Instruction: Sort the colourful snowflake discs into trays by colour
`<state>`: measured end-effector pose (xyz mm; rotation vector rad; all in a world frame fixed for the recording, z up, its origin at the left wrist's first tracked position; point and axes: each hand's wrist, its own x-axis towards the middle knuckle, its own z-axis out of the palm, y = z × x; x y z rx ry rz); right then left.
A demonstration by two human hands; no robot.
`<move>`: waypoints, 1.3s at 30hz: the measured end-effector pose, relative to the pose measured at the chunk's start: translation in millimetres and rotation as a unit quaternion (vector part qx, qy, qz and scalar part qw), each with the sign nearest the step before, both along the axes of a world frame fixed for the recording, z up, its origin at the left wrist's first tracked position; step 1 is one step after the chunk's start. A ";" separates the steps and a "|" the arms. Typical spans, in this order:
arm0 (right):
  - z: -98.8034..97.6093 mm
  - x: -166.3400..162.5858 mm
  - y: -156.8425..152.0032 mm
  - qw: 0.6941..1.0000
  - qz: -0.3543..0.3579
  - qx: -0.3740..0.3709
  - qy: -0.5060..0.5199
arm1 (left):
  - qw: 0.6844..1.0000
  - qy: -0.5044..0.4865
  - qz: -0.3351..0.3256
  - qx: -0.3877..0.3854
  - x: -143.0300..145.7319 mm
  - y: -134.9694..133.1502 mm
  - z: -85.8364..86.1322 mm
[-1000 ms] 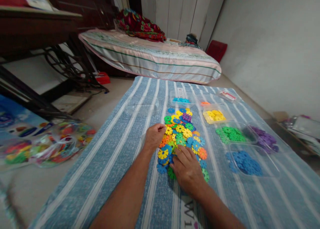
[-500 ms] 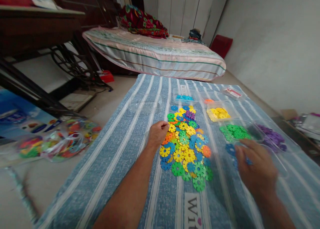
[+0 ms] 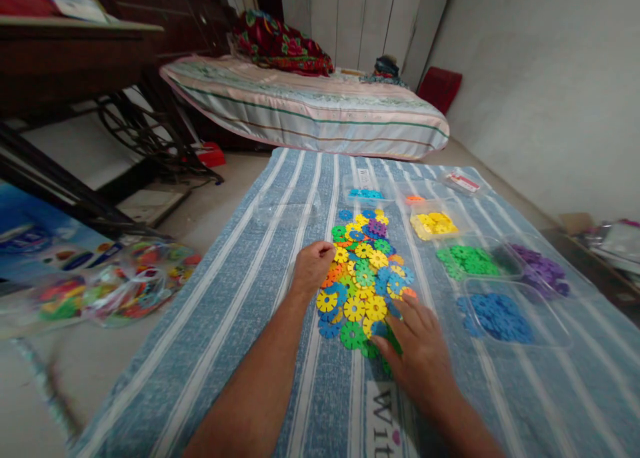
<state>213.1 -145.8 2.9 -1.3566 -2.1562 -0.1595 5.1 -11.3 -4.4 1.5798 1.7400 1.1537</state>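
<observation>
Notched flat discs (image 3: 354, 309) heaped mid-cloth (image 3: 230, 311). Left hand (image 3: 314, 265): fingertips together at heap's left edge; can't tell if holding one. Right hand (image 3: 420, 341): thumb and fingers apart, over near-right discs. Clear tubs (image 3: 547, 326) right. Striped cloth reads "Wit".

L grip (image 3: 314, 266) & R grip (image 3: 421, 343) bare, forearms (image 3: 257, 371) ditto.

Multicoloured notched discs (image 3: 364, 276), loosely heaped
</observation>
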 end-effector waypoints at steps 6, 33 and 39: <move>-8.7 -2.7 0.7 1.000 0.003 -0.010 0.014 | 1.000 -0.015 0.000 0.000 -1.1 1.8 -2.8; 102.9 -16.7 225.8 0.977 -0.093 0.010 0.194 | 0.999 -0.039 -0.002 0.003 -2.5 -0.4 -4.7; 74.8 -34.9 181.2 0.987 0.026 -0.040 0.152 | 0.999 -0.049 0.003 -0.012 -0.2 -1.4 -3.0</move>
